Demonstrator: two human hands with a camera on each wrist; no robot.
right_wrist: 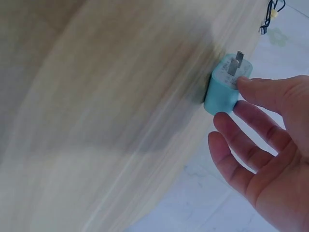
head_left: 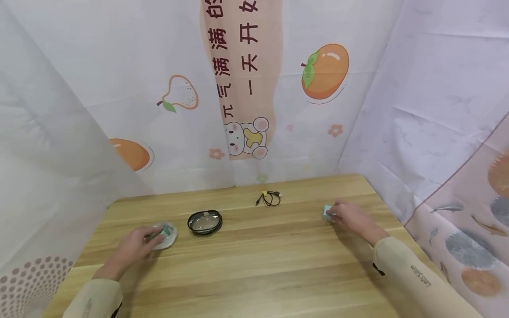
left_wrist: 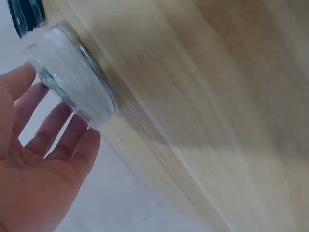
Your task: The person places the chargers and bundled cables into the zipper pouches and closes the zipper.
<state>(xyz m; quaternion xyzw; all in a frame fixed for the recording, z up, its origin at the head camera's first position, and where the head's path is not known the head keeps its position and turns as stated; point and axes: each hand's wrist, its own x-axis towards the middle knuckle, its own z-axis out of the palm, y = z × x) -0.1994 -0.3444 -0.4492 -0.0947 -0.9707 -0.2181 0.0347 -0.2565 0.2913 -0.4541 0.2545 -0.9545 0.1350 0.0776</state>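
Note:
My left hand reaches over a round, clear-plastic container with a whitish side and some green inside. In the left wrist view, the thumb and curled fingertips grip the top and edge of this container, which stands on the wooden table. Far to the right, my right hand pinches a teal charger plug. Up close in the right wrist view, the charger shows two metal prongs on its pale end face. The thumb presses at that face's rim while fingertips meet the side below.
A small oval pouch with black edging and a clear top lies right of the container. Further back, a black cable is bundled with a yellow tie. Printed white cloth hangs behind and beside the wooden table.

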